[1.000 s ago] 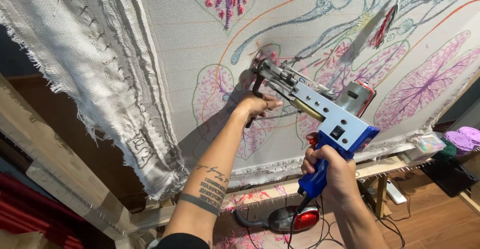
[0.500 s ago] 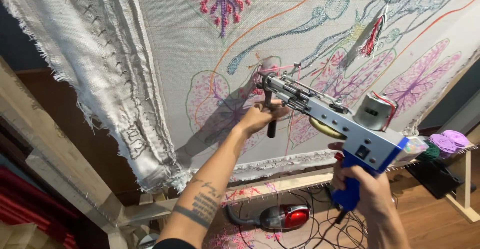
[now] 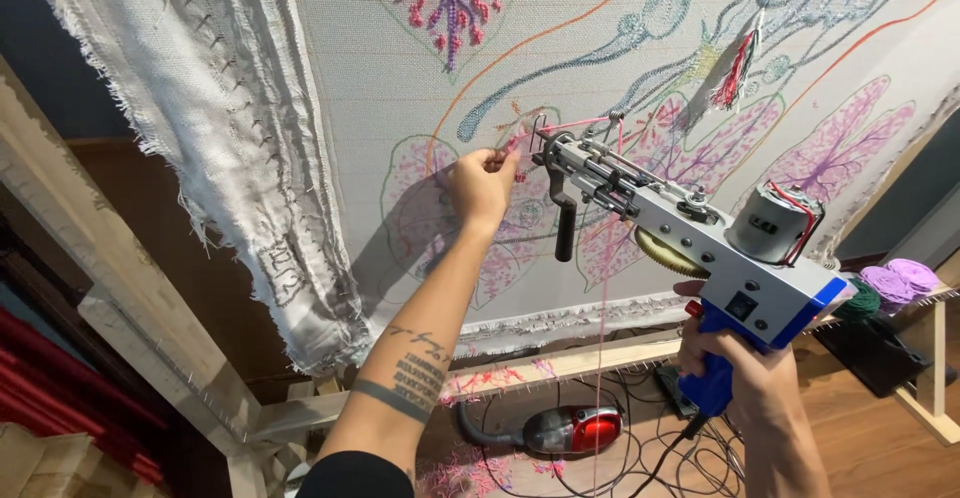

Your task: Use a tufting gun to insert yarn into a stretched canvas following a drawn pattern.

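at left, a frayed white backing cloth [image 3: 250, 158] is seen stretched on a wooden frame [image 3: 120, 298]; the left hand [image 3: 483, 186] is closed in a pinch on pink yarn [image 3: 570, 126] at the nose of the tufting gun [image 3: 680, 243]. the yarn is best kept taut and fed straight through the needle eye while the gun is held steady. at right, the right hand [image 3: 745, 363] is wrapped around the blue grip, away from the cloth.

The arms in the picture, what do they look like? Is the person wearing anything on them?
Both arms are bare, with no gloves, rings or watch showing. The left forearm has dark tattoos: a solid band, lines of small lettering and a thin squiggle. A black sleeve edge shows at the bottom. The left hand and right hand are bare too.
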